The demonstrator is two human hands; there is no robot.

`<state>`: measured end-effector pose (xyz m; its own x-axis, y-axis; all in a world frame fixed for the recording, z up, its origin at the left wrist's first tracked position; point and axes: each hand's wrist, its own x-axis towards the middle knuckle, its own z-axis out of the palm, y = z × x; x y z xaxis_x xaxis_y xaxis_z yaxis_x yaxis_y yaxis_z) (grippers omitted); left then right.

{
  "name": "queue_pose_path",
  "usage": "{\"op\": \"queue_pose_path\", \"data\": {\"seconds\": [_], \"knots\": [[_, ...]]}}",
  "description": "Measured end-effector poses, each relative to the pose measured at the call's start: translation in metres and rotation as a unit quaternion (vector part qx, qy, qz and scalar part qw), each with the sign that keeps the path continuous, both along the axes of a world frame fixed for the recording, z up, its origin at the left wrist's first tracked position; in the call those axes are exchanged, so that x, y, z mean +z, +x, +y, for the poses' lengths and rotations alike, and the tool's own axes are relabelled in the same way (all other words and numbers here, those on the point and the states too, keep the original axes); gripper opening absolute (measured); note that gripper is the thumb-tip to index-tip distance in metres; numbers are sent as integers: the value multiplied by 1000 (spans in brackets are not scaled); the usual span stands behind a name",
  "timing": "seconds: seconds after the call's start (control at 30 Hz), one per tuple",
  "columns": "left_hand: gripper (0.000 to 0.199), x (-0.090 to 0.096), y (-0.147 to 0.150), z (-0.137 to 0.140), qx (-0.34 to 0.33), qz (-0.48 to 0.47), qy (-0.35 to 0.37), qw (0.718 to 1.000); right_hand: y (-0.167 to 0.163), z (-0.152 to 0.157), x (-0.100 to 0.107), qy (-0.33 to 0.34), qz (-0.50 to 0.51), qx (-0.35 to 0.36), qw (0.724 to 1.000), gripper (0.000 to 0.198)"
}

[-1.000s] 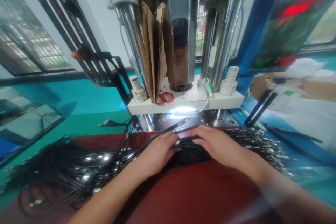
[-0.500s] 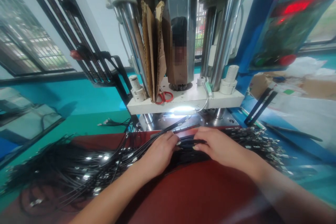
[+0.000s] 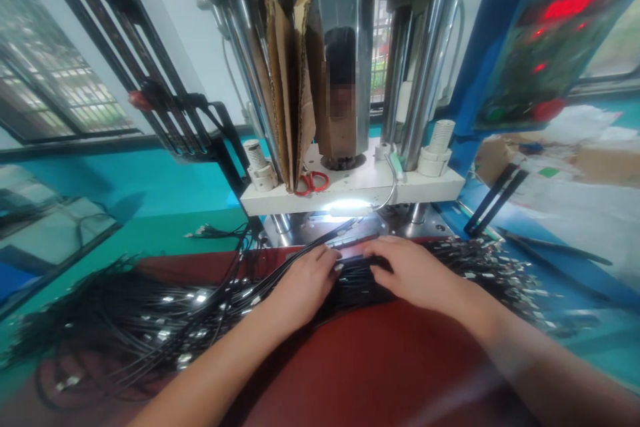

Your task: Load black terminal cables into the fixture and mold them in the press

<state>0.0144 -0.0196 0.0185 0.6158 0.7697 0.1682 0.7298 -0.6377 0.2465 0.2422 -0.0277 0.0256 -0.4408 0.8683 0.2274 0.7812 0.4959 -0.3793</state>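
Observation:
My left hand (image 3: 303,283) and my right hand (image 3: 413,271) rest side by side on a bundle of thin black cables (image 3: 356,278) lying on the red work surface (image 3: 370,360). Fingers of both hands press and pinch the cables just in front of the press machine's lit opening (image 3: 345,208). The cable ends carry small metal terminals. How firmly each hand grips is partly hidden by the fingers themselves.
A tangle of black cables (image 3: 125,320) spreads to the left, and more terminal ends (image 3: 500,273) pile to the right. The white press plate (image 3: 350,187) holds red scissors (image 3: 311,182) and folded cardboard (image 3: 293,87). Steel columns (image 3: 425,60) rise behind.
Both hands have edged slightly forward toward the machine, with the fingers shifting along the cable bundle. The view has tilted a little.

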Motion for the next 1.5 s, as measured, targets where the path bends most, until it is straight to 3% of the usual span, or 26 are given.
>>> {"op": "queue_pose_path", "data": {"seconds": [0.23, 0.47, 0.73, 0.87, 1.0, 1.1, 1.37, 1.43, 1.5], "knots": [[17, -7, 6, 1, 37, 55, 46, 997, -4, 2, -4, -1, -9, 0, 1000, 29], [13, -7, -1, 1, 19, -9, 71, 997, -5, -3, 4, 58, -45, 8, 997, 18], [10, 12, -9, -5, 48, -81, -11, 995, 30, -9, 6, 95, -147, -94, 980, 17], [11, 15, -11, -6, 44, -89, -19, 995, 48, -13, 15, 84, -152, -100, 980, 18], [17, 14, -14, -7, 37, -149, -29, 988, 57, -10, 39, 199, -160, -148, 955, 32], [21, 14, -15, -8, 17, -177, -48, 983, 67, -6, 45, 183, -218, -138, 949, 35], [28, 25, -16, -16, -39, -188, -62, 979, 95, -4, 22, 129, -221, -134, 957, 31], [28, 35, -21, -20, -69, -176, -92, 978, 98, -5, 25, 155, -212, -141, 955, 31], [34, 46, -27, -25, -113, -156, -174, 966, 98, -7, 32, 188, -204, -113, 954, 31]]}}
